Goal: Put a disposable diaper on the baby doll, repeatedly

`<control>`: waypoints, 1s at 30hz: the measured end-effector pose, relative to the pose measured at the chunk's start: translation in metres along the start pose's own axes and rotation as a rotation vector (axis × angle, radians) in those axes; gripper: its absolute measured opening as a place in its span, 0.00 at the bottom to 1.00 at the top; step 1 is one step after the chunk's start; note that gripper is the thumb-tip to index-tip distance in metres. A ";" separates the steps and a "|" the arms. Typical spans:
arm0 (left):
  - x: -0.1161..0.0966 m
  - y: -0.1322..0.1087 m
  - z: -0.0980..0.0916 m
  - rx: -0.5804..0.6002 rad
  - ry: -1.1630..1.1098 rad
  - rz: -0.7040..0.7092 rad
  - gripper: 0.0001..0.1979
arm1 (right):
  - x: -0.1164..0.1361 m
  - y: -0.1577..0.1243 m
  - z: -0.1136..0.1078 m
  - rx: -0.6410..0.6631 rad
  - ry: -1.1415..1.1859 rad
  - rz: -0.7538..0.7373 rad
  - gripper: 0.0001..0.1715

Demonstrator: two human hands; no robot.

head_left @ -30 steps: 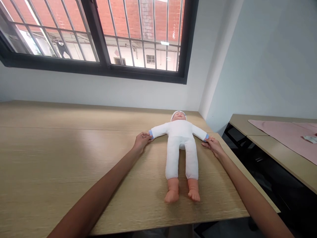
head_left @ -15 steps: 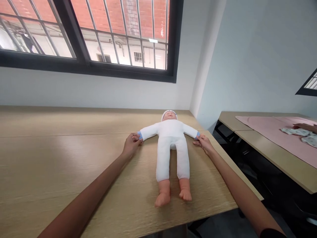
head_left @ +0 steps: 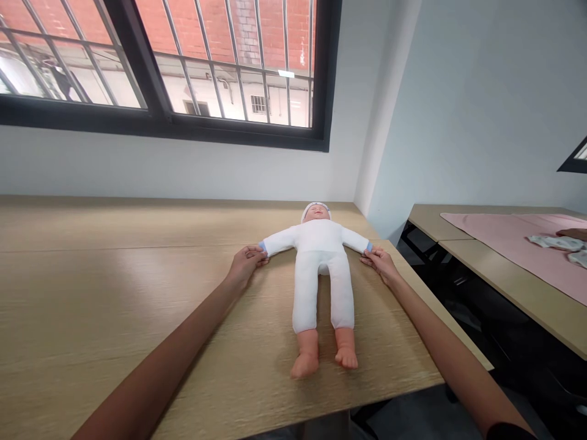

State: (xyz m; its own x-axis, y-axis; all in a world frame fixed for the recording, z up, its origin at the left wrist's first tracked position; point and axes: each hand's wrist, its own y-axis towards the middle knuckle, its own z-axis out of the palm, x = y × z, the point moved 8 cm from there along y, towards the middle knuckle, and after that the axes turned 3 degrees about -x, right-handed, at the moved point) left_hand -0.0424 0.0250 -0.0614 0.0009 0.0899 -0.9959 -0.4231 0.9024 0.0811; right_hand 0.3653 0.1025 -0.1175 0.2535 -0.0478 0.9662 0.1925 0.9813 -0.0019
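A baby doll (head_left: 322, 244) with a white cloth body, a white cap and bare plastic feet lies on its back on the wooden table (head_left: 114, 330). Its head points toward the wall and its feet toward me. Both doll arms are stretched out sideways, with blue cuffs at the wrists. My left hand (head_left: 246, 264) is closed on the doll's hand at the left of the view. At the other side, my right hand (head_left: 381, 264) pinches the doll's other hand. My fingers mostly cover both doll hands.
To the right, across a gap, stands a second table (head_left: 504, 278) with a pink cloth (head_left: 495, 235). Small patterned baby clothes (head_left: 553, 242) lie on it, near another person's hand (head_left: 573, 233). A barred window (head_left: 238, 67) is in the wall behind the table.
The view has shifted slightly, so the doll and my hands appear a little further right. My hands keep hold of the doll's hands. The other person's hand shows less at the right edge.
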 end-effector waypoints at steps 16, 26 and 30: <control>0.009 0.007 -0.009 -0.158 -0.092 0.065 0.18 | 0.004 -0.006 -0.002 -0.163 0.049 0.048 0.20; 0.013 0.015 -0.009 -0.208 -0.061 0.117 0.20 | 0.007 -0.011 -0.003 -0.206 0.027 0.039 0.24; 0.013 0.013 -0.009 -0.204 -0.071 0.134 0.19 | 0.009 -0.013 -0.002 -0.200 0.023 0.027 0.26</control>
State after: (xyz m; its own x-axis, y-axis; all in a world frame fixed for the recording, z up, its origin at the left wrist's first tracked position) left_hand -0.0561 0.0344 -0.0735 -0.0068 0.2395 -0.9709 -0.5977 0.7774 0.1959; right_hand 0.3669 0.0884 -0.1096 0.2824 -0.0283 0.9589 0.3690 0.9259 -0.0814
